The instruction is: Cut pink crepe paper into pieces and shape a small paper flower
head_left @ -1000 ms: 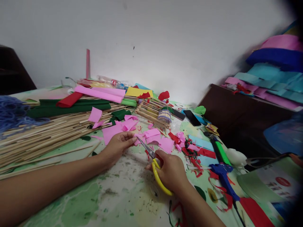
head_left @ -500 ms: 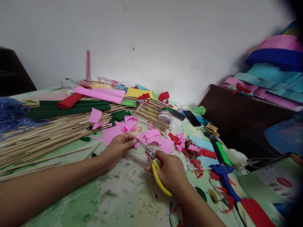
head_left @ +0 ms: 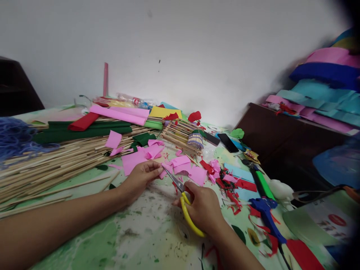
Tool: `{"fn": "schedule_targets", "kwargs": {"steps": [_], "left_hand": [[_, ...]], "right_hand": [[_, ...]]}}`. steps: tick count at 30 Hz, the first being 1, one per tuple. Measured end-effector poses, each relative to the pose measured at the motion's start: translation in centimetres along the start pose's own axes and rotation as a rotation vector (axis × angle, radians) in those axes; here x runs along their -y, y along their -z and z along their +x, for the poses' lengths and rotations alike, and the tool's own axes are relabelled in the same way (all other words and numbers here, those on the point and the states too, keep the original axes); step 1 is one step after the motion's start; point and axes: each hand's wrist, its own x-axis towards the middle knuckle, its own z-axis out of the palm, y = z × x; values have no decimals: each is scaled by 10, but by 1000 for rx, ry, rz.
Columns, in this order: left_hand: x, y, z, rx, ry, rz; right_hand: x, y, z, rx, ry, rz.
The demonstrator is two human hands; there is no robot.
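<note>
My left hand (head_left: 144, 177) is closed in a pinch on a small piece of pink paper (head_left: 162, 173). Yellow-handled scissors (head_left: 188, 215) are gripped in my right hand (head_left: 203, 204), their blades pointing up and left. The blade tips meet the pink piece right at my left fingertips; whether the blades are parted there is too fine to tell. Just beyond both hands lie several cut pink paper pieces (head_left: 197, 174) and a larger pink sheet (head_left: 129, 161).
Long thin sticks (head_left: 56, 165) cover the left, beside blue yarn (head_left: 17, 135). A small stick frame (head_left: 180, 137) stands at the back. On the right lie red scraps (head_left: 232, 195), a phone (head_left: 227, 143), a blue glue gun (head_left: 267, 215) and a green-handled cutter (head_left: 263, 182).
The view has shifted very slightly. My hands, the scissors and the pink piece keep nearly the same positions.
</note>
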Motion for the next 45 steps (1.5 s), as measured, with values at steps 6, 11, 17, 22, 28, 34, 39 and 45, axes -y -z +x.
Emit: {"fn": "schedule_targets", "kwargs": {"steps": [6, 11, 17, 22, 28, 34, 39, 45], "left_hand": [[2, 2, 1, -13, -16, -15], [3, 3, 2, -88, -45, -50], [0, 1, 1, -76, -47, -33], [1, 1, 1, -60, -61, -22], [2, 3, 1, -45, -59, -27], [2, 2, 1, -45, -49, -31], [2, 2, 2, -54, -30, -43], [1, 1, 1, -60, -13, -65]], "right_hand": [[-3, 0, 1, 5, 0, 45], [-4, -1, 1, 15, 3, 49], [-3, -1, 1, 23, 14, 41], [-3, -1, 1, 26, 21, 46], [-3, 0, 0, 30, 17, 58], [-3, 0, 0, 31, 19, 27], [-2, 0, 0, 18, -4, 4], [1, 3, 0, 6, -21, -4]]}}
